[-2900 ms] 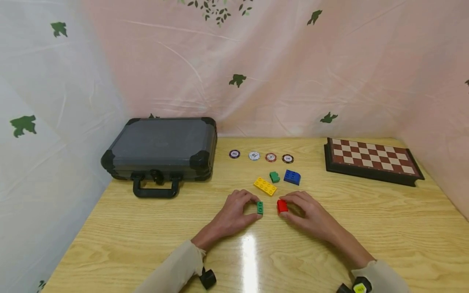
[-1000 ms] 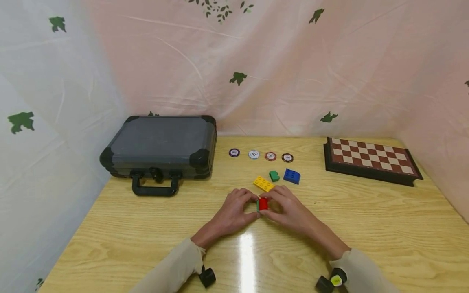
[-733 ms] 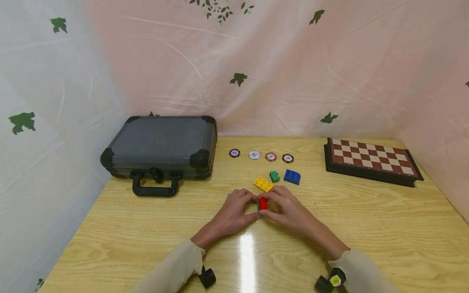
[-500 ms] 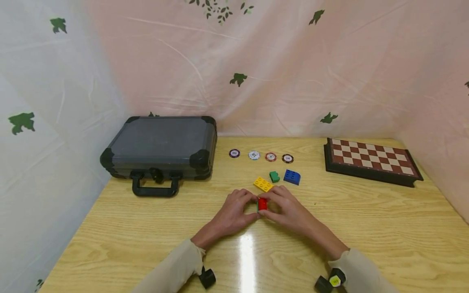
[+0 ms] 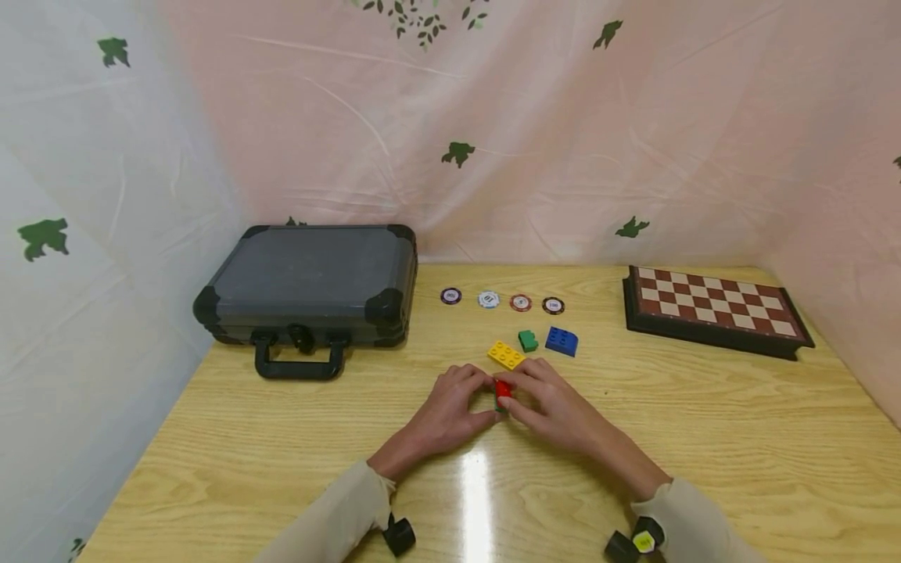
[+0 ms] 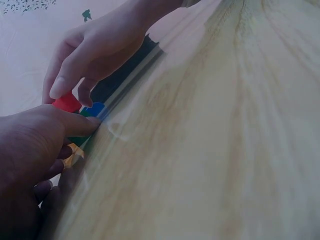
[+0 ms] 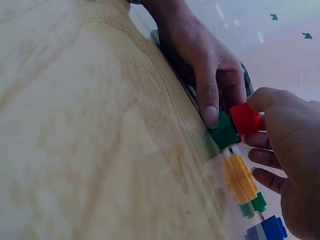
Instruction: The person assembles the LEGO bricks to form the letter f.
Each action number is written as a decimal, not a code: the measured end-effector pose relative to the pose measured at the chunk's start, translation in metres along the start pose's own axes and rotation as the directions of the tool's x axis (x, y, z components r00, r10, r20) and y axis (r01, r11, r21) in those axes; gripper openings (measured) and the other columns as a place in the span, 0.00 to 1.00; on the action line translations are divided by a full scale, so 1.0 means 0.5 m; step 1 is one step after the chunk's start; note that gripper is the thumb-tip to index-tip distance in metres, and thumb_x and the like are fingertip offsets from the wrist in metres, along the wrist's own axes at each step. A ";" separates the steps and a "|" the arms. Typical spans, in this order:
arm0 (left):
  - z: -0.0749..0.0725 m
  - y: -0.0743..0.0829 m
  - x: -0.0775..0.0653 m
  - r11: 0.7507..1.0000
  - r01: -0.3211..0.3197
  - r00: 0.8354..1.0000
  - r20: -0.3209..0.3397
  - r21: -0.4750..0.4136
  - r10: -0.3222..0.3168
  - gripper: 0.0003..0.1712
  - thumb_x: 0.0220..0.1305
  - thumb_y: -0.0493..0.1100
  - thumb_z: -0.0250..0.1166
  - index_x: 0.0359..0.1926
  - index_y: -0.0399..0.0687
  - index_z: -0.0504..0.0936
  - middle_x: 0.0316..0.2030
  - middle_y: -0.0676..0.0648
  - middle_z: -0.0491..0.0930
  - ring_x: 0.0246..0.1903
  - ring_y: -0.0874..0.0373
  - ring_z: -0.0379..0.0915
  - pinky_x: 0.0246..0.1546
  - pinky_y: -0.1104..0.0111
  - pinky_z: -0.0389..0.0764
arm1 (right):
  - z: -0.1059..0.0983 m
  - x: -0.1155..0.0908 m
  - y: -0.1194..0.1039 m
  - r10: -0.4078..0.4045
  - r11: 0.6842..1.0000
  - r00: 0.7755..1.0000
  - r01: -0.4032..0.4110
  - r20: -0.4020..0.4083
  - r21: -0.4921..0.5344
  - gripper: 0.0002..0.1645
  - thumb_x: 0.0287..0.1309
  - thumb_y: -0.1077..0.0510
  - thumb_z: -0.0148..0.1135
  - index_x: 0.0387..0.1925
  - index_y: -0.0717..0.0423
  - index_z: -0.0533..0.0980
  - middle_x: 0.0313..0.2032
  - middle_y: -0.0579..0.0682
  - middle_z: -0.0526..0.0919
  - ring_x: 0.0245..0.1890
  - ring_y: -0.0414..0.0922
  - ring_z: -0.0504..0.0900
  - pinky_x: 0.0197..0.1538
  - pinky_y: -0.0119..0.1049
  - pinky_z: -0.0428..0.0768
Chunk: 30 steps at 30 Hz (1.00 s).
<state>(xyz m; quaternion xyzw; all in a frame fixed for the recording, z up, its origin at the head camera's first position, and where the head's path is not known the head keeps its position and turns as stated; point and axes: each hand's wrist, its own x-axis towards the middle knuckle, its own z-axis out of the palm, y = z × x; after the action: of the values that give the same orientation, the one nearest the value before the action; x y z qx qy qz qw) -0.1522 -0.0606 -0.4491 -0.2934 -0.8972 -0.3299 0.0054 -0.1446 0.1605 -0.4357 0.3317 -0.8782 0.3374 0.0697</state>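
Near the middle of the wooden table, my left hand pinches a green toy building brick between thumb and fingers. My right hand grips a red toy brick right at the green one's top, tilted against it in the right wrist view. From above, the red brick hides most of the green one. Just beyond the fingers lies a yellow studded brick, partly behind the right hand. A second, small green brick and a blue brick with a rounded end lie farther back.
A grey case with black corners and a handle stands at the back left. Several poker chips, among them a white chip, form a row behind the bricks. A folded chessboard lies at the back right, before a draped cloth.
My right hand has moved left, bringing the red brick from beside the green brick onto it. In the last half second the red brick has turned slightly and the right thumb has shifted over it.
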 end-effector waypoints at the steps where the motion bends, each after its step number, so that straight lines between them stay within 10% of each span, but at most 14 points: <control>1: 0.000 0.000 0.000 1.000 0.000 1.000 0.000 0.001 0.000 0.20 0.63 0.47 0.74 0.53 0.45 0.84 0.50 0.49 0.80 0.51 0.51 0.72 0.57 0.54 0.71 | 0.000 0.000 0.001 -0.003 1.000 1.000 0.003 -0.002 -0.002 0.21 0.68 0.55 0.69 0.60 0.52 0.82 0.47 0.40 0.78 0.47 0.39 0.72 0.48 0.39 0.77; 30: 0.000 -0.003 0.001 1.000 -0.012 1.000 -0.005 -0.002 0.012 0.20 0.63 0.47 0.75 0.53 0.44 0.83 0.50 0.48 0.80 0.52 0.51 0.72 0.58 0.53 0.70 | -0.006 0.005 -0.001 0.041 0.999 0.998 -0.042 0.039 0.029 0.21 0.68 0.52 0.70 0.60 0.49 0.82 0.46 0.40 0.77 0.46 0.41 0.74 0.49 0.41 0.78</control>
<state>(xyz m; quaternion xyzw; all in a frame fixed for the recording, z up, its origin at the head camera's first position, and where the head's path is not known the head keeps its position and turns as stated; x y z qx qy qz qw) -0.1533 -0.0613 -0.4499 -0.2981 -0.8951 -0.3313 0.0092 -0.1466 0.1608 -0.4320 0.3209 -0.8809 0.3454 0.0409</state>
